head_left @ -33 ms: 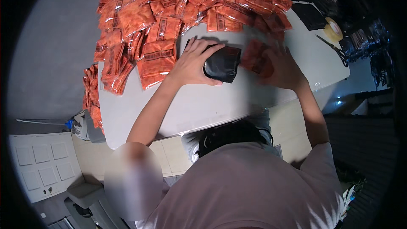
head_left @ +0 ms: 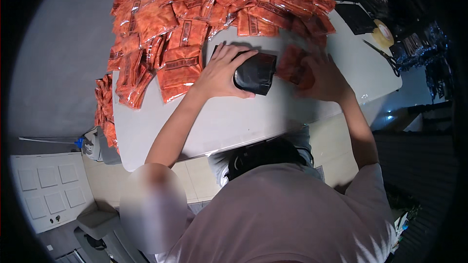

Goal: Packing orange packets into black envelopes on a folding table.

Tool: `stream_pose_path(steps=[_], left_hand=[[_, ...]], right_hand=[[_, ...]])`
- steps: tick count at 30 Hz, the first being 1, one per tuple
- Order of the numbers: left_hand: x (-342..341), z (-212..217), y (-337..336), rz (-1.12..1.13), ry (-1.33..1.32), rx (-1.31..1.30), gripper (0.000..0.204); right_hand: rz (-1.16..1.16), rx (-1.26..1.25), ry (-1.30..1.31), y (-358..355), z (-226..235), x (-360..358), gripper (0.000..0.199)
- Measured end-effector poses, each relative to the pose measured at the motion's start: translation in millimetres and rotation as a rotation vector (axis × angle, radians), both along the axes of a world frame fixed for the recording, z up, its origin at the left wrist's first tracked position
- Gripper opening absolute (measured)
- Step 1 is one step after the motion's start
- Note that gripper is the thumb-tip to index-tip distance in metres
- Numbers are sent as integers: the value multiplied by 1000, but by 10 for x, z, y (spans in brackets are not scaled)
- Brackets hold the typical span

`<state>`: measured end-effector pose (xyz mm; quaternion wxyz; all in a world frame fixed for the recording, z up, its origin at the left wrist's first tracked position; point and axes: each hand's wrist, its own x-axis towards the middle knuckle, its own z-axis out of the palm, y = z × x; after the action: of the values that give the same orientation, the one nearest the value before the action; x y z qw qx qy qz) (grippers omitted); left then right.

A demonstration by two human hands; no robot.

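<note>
My left hand [head_left: 226, 70] grips a black plastic pouch [head_left: 256, 74] near the middle of the white table, its fingers over the far side and its thumb along the near edge. The pouch's mouth gapes a little toward the right, with some dark red showing at its upper edge. Just right of it, my right hand [head_left: 324, 75] holds an orange packet [head_left: 295, 67] in clear film. Motion smears this packet and the right fingers. A narrow gap seems to lie between packet and pouch.
A big heap of orange packets in clear film [head_left: 209, 0] covers the table's far and left sides, some spilling over the left edge. Scissors [head_left: 382, 58], a tape roll [head_left: 382, 34] and black pouches [head_left: 355, 18] lie at the right. The white table [head_left: 234, 126] ends close to my body.
</note>
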<state>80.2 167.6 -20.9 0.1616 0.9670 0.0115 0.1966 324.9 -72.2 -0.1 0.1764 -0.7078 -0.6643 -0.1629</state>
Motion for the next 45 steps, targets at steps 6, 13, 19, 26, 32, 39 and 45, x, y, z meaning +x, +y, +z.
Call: stream_pose_path(steps=[6,13,19,26,32,39,45], left_hand=[[-35,-1,-5,15,-29,5,112],[-6,23,-42,14,-15,-47,111],[51,4,-111,30,-26,-30,108],[84,65,-160,107,-11,-47,105],[171,72,-134,132,29,45,95],[189,83,-113,155,111,-19,92],[249,149,-140,128,138,-69,94]], right_hand=[[77,-247,512,-9,212,161,57],[24,-462,460,24,388,375,38],[-33,-242,503,-112,180,408,29],[60,-8,248,-124,-77,347,39],[59,-87,123,-126,-121,236,32],[95,-125,1053,-92,104,313,41],[264,-76,845,-45,130,447,51]])
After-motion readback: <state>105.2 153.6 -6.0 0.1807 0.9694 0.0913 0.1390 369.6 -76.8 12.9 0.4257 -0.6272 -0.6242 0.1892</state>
